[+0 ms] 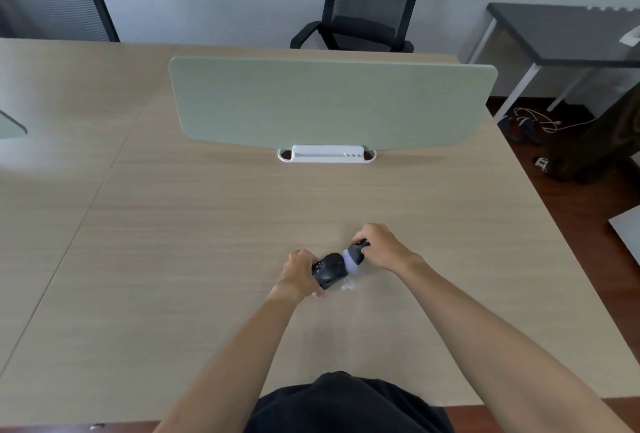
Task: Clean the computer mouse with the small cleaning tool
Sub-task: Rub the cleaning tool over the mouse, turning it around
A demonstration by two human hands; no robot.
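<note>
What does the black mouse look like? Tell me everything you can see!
The small, rounded black computer mouse looks like shiny plastic, with pale specks on top. It sits on the light wooden desk, tilted a bit. The left hand grips its left side. The dark cleaning tool's pale round head, held by the right hand, presses its right end.
</note>
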